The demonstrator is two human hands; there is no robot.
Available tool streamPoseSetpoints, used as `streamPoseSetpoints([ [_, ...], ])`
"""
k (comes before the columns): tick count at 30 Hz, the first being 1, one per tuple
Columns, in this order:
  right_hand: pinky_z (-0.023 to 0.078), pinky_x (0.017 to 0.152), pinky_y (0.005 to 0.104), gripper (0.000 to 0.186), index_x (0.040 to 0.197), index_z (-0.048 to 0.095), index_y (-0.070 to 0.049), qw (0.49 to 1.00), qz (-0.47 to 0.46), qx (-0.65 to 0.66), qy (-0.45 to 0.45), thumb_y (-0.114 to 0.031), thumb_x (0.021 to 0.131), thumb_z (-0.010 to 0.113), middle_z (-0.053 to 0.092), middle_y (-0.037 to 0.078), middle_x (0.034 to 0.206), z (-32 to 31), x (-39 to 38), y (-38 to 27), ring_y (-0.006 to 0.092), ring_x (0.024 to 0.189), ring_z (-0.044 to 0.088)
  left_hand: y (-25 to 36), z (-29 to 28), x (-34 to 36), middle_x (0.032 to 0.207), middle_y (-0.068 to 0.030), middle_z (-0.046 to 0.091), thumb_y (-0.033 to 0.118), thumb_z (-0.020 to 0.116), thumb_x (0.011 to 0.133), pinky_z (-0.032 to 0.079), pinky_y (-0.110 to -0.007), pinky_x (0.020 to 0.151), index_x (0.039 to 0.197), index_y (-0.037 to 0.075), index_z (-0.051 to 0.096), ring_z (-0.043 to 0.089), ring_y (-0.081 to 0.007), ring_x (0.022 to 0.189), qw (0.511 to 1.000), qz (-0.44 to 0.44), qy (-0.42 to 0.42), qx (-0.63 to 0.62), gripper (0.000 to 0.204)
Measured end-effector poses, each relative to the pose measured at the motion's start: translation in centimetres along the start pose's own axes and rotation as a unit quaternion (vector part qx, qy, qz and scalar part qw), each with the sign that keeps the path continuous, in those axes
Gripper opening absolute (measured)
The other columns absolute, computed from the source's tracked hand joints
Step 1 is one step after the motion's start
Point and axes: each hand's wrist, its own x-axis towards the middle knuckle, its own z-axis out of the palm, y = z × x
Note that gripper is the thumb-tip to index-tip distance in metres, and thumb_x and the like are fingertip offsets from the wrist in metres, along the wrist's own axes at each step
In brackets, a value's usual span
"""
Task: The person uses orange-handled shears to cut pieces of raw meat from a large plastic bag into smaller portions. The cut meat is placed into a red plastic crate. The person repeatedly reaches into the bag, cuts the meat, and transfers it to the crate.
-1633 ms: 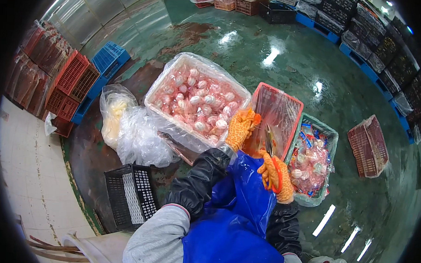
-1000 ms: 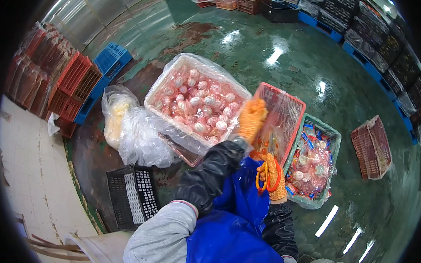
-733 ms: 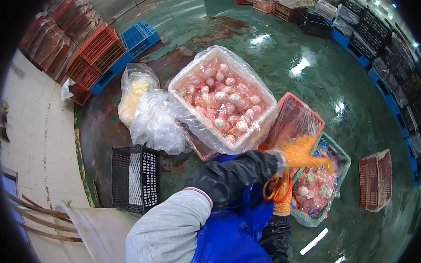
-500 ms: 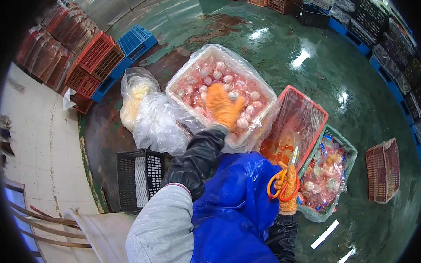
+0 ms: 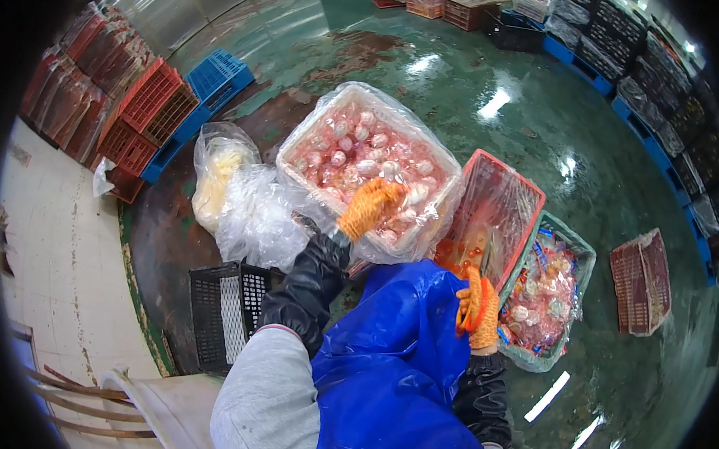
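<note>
My left hand [image 5: 373, 203], in an orange textured glove, is over the plastic-lined white crate [image 5: 297, 141] of white round pieces in pink pulp, fingers curled among them; what they hold is hidden. My right hand [image 5: 477, 308], gloved alike, grips orange-handled scissors [image 5: 477, 296], blades pointing up over the lined red crate [image 5: 511, 198], which has some orange liquid or bits at its near end. Beside it a green crate [image 5: 582, 276] holds similar pieces mixed with blue-and-red wrapping. A blue apron [image 5: 386, 360] covers my front.
Clear plastic bags [image 5: 261, 221], one with pale contents, lie left, above a black crate [image 5: 207, 314]. A wrapped brown crate [image 5: 639, 282] sits right. Stacked red crates [image 5: 146, 98], blue crates [image 5: 218, 81] and black crates on blue pallets [image 5: 587, 66] line the wet green floor's edges.
My left hand went from the red crate rightward toward the green crate, then back into the white crate, where its fingers have since curled. My right hand still holds the scissors.
</note>
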Motion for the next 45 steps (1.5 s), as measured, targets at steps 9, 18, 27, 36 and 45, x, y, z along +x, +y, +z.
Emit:
streamPoseSetpoints([
  [9,0.047,0.068,0.0334,0.047,0.121,0.049,-0.006,0.710,-0.414,-0.544,0.166,-0.020,0.079,0.064,0.058,0.017,0.104,8.3,-5.6,-5.4,0.0209,0.082,0.060,7.8,7.9,-2.3,0.099,-0.0106,0.060,0.007,0.050,0.087,0.047,-0.035,0.087,0.100,0.001,0.056,0.056,-0.0219,0.096,0.875,-0.207,-0.060,-0.433,0.016],
  [18,0.041,0.042,0.0254,0.031,0.111,0.052,-0.003,0.977,-0.206,0.007,-0.053,-0.025,0.089,0.052,0.057,0.006,0.068,4.9,-4.5,-4.2,0.0144,0.049,0.052,12.6,10.5,-1.8,0.108,-0.0136,0.057,0.026,0.049,0.086,0.046,-0.038,0.088,0.108,0.004,0.053,0.053,-0.0267,0.104,0.765,-0.384,-0.173,-0.487,0.031],
  [27,0.045,0.065,0.0210,0.036,0.121,0.047,-0.004,0.922,-0.373,0.058,0.084,-0.007,0.086,0.055,0.057,0.004,0.099,6.4,-3.6,-3.1,0.0094,0.080,0.053,10.2,14.8,-5.6,0.081,-0.0100,0.058,0.054,0.039,0.087,0.049,-0.028,0.067,0.108,0.005,0.051,0.059,-0.0217,0.075,0.858,-0.345,-0.090,-0.370,0.054],
  [36,0.044,0.067,0.0219,0.042,0.122,0.045,-0.002,0.865,-0.414,-0.225,0.174,-0.007,0.083,0.060,0.055,0.004,0.097,7.0,-4.5,-2.6,0.0099,0.080,0.050,9.8,16.5,-5.7,0.046,-0.0051,0.047,0.041,0.047,0.089,0.030,-0.022,0.031,0.075,0.007,0.052,0.041,-0.0119,0.033,0.914,-0.319,-0.001,-0.249,0.037],
  [45,0.044,0.063,0.0258,0.051,0.116,0.048,0.001,0.905,-0.249,-0.343,0.037,-0.022,0.076,0.070,0.056,0.002,0.072,6.2,-7.1,-2.9,0.0106,0.068,0.051,8.9,15.9,-2.5,0.059,0.0017,0.051,0.033,0.047,0.092,0.032,-0.020,0.038,0.082,0.009,0.056,0.042,-0.0060,0.045,0.909,-0.214,0.237,-0.267,0.027],
])
